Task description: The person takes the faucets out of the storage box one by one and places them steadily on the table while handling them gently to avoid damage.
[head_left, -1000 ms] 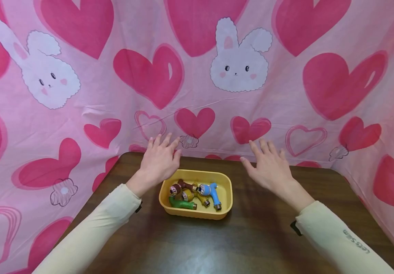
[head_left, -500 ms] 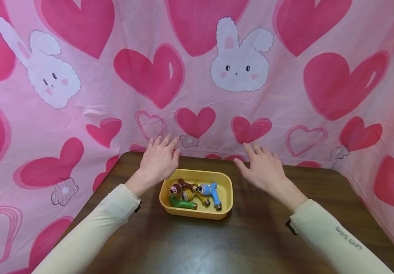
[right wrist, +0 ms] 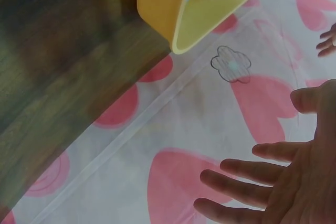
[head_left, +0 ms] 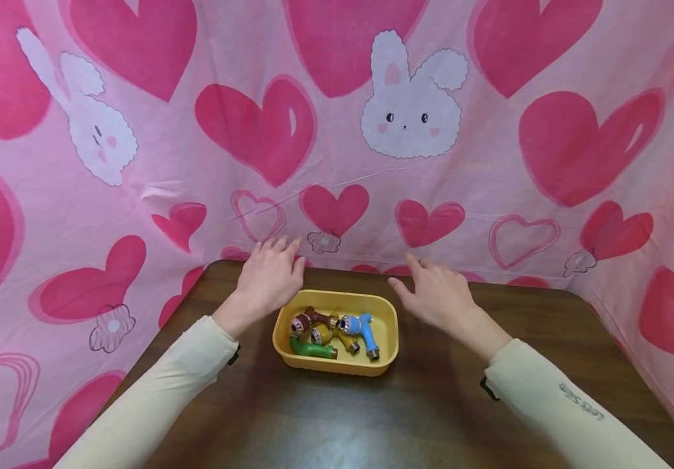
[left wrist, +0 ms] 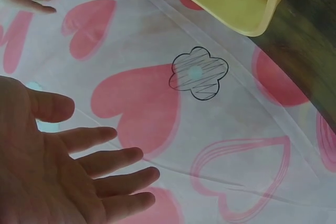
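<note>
In the head view a yellow plastic tub [head_left: 337, 368] stands on the table between my hands. Inside lie several tap-shaped fittings with metal ends: a blue one [head_left: 366, 333] at the right, a dark red one [head_left: 312, 317] at the back left, a green one [head_left: 310, 348] in front, and a yellow one [head_left: 320, 334] partly covered by others. My left hand [head_left: 269, 275] hovers at the tub's back left corner, hiding a bit of its rim. Beyond the back right corner my right hand [head_left: 439, 293] hovers too. Both wrist views show empty palms [left wrist: 63, 177] and extended fingers [right wrist: 247, 187].
A dark brown wooden table [head_left: 337, 423] carries the tub. Pink cloth [head_left: 337, 150] printed with hearts and rabbits hangs behind the table and along both sides, close to its back edge.
My right hand has moved left and slightly down, nearer the tub. My left hand has lowered a little, almost in place. The tub and the fittings have stayed put.
</note>
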`<state>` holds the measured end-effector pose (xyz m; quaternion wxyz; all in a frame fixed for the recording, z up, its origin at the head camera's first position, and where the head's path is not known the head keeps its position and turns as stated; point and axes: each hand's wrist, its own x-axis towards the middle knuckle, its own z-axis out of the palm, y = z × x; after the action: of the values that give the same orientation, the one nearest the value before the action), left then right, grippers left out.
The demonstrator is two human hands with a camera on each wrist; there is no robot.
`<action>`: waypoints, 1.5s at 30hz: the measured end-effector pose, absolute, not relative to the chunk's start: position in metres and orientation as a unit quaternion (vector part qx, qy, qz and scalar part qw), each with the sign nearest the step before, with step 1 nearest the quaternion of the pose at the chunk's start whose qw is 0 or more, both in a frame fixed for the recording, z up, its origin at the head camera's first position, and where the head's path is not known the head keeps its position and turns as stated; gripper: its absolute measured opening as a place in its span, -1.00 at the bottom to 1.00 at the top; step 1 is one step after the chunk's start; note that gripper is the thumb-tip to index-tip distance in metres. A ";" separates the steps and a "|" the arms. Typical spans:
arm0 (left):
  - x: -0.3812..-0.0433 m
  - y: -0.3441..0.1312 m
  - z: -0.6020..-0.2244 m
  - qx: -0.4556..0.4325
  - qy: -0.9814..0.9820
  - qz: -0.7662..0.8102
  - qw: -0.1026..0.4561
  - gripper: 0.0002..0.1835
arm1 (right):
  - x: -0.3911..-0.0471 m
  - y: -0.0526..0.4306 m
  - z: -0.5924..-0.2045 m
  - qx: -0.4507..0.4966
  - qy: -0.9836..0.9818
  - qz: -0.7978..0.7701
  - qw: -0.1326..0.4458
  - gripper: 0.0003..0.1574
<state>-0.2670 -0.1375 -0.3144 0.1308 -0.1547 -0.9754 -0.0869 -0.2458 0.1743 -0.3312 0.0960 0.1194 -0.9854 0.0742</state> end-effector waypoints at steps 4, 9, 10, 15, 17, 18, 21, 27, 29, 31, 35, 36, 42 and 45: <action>-0.268 -0.138 -0.316 -0.154 -0.974 -0.098 0.132 -0.40 | -0.247 0.172 -0.334 0.122 -0.986 0.066 0.097 -0.08; -0.268 -0.139 -0.318 -0.147 -0.973 -0.113 0.137 -0.43 | -0.247 0.168 -0.337 0.130 -0.985 0.059 0.094 -0.08; -0.268 -0.139 -0.319 -0.145 -0.973 -0.115 0.139 -0.44 | -0.247 0.167 -0.338 0.133 -0.985 0.059 0.094 -0.09; -0.267 -0.139 -0.318 -0.141 -0.972 -0.115 0.151 -0.56 | -0.247 0.163 -0.340 0.138 -0.984 0.056 0.095 -0.13; -0.266 -0.140 -0.317 -0.142 -0.971 -0.114 0.154 -0.61 | -0.247 0.161 -0.341 0.139 -0.985 0.054 0.092 -0.13; -0.266 -0.140 -0.317 -0.142 -0.971 -0.114 0.154 -0.63 | -0.247 0.160 -0.342 0.141 -0.984 0.052 0.091 -0.14; -0.267 -0.141 -0.316 -0.140 -0.972 -0.117 0.148 -0.65 | -0.247 0.157 -0.343 0.148 -0.984 0.055 0.088 -0.20; -0.269 -0.143 -0.318 -0.137 -0.973 -0.124 0.137 -0.68 | -0.248 0.153 -0.346 0.178 -0.976 0.053 0.111 -0.37; -0.269 -0.145 -0.318 -0.138 -0.973 -0.123 0.134 -0.69 | -0.250 0.152 -0.346 0.188 -0.974 0.047 0.121 -0.43; -0.269 -0.146 -0.319 -0.140 -0.974 -0.122 0.131 -0.68 | -0.250 0.150 -0.345 0.195 -0.972 0.047 0.123 -0.48; -0.269 -0.148 -0.319 -0.142 -0.975 -0.117 0.124 -0.66 | -0.251 0.146 -0.345 0.198 -0.973 0.053 0.109 -0.54; -0.270 -0.149 -0.319 -0.141 -0.975 -0.116 0.123 -0.66 | -0.251 0.145 -0.345 0.199 -0.973 0.053 0.105 -0.57; -0.271 -0.152 -0.320 -0.141 -0.977 -0.111 0.115 -0.66 | -0.251 0.139 -0.348 0.210 -0.971 0.049 0.108 -0.78; -0.272 -0.153 -0.321 -0.138 -0.977 -0.113 0.113 -0.67 | -0.252 0.138 -0.347 0.211 -0.971 0.053 0.101 -0.80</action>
<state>-0.2718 -0.1528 -0.3208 0.1132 -0.1376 -0.9775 -0.1133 -0.2521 0.1377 -0.3474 0.1009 0.2105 -0.9709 0.0525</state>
